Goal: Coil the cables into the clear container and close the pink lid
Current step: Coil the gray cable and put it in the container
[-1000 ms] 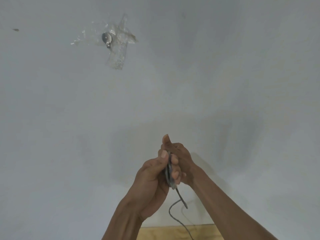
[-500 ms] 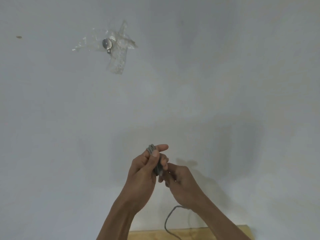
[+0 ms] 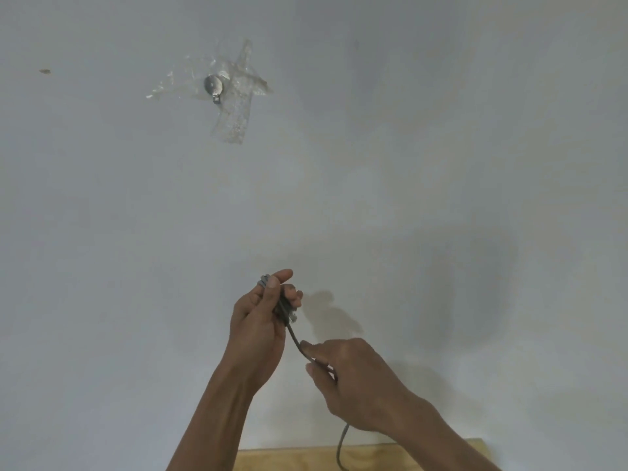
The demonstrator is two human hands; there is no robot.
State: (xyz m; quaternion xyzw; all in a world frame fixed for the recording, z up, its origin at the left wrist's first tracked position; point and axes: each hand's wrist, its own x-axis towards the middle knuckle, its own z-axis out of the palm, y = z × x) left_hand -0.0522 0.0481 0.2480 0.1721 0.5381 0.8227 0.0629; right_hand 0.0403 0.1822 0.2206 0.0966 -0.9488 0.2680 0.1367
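Note:
A thin grey cable [image 3: 294, 338] is partly wound into a small coil held upright in my left hand [image 3: 260, 321], thumb pressing on the loops. From the coil the cable runs down and right into my right hand [image 3: 353, 385], which pinches it between thumb and fingers. The loose tail [image 3: 341, 447] hangs below my right hand toward the bottom edge. Both hands are raised in front of a white wall. The clear container and the pink lid are out of view.
A light wooden table edge [image 3: 390, 457] shows at the bottom. High on the white wall sits a metal hook [image 3: 213, 87] under clear tape. A small dark mark [image 3: 45, 71] is at the upper left.
My right hand has slid down and right along the cable, away from the coil, drawing a length out. My left hand keeps the coil in nearly the same place.

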